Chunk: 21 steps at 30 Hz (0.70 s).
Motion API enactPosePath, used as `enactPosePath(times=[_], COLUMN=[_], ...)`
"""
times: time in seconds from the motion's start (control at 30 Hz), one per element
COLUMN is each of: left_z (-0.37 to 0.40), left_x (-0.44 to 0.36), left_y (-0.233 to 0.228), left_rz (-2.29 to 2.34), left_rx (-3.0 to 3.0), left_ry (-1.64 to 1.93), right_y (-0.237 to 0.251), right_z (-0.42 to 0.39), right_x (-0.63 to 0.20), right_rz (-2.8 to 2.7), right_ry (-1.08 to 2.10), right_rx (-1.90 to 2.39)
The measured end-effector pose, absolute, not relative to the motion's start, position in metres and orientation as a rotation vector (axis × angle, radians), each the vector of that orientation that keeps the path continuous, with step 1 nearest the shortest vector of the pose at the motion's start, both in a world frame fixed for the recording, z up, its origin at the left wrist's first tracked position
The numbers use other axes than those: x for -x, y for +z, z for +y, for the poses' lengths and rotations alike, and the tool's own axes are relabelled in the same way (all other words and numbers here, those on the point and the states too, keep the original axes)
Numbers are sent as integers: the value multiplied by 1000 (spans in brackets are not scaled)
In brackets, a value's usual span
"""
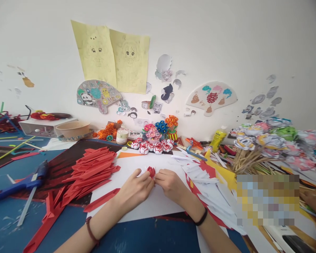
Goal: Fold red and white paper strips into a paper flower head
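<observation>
we pinch a small red paper piece (151, 171) between the fingertips of our left hand (136, 188) and right hand (170, 183), over the white sheet (158, 203); beyond, red-and-white paper flowers (152, 146) sit by the wall.

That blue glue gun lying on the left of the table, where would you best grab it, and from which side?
Probably by the dark handle end of the blue glue gun, coming down from above. It lies flat on the blue table, nozzle end pointing left, so the handle is the thick part nearest the person. The left hand is closer, though both hands pinch a small red paper piece.
</observation>
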<state>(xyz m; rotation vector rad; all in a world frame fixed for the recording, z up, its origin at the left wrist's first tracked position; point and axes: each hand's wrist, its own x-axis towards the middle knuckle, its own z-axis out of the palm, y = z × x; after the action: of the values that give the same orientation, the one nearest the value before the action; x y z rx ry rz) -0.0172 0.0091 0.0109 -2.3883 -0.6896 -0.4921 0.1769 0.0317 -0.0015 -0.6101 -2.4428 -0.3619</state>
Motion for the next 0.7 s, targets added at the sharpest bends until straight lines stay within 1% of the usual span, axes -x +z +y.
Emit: enactPosePath(times=[0.27, 0.47, 0.7], left_z=[5, 6, 2], left_x=[8, 4, 3], left_y=[5, 3, 11], left_rz=[-1057, -1062, -1157], left_rx=[2308, 2331, 2550], left_ry=[-611, -644, -680], right_y=[-6, -2, 3], right_z=[34, 33, 29], right_x=[-178, -178, -178], right_rz=[-2267, -2228, -2286], right_ry=[-161, -61, 113], right_rx=[759, 775, 775])
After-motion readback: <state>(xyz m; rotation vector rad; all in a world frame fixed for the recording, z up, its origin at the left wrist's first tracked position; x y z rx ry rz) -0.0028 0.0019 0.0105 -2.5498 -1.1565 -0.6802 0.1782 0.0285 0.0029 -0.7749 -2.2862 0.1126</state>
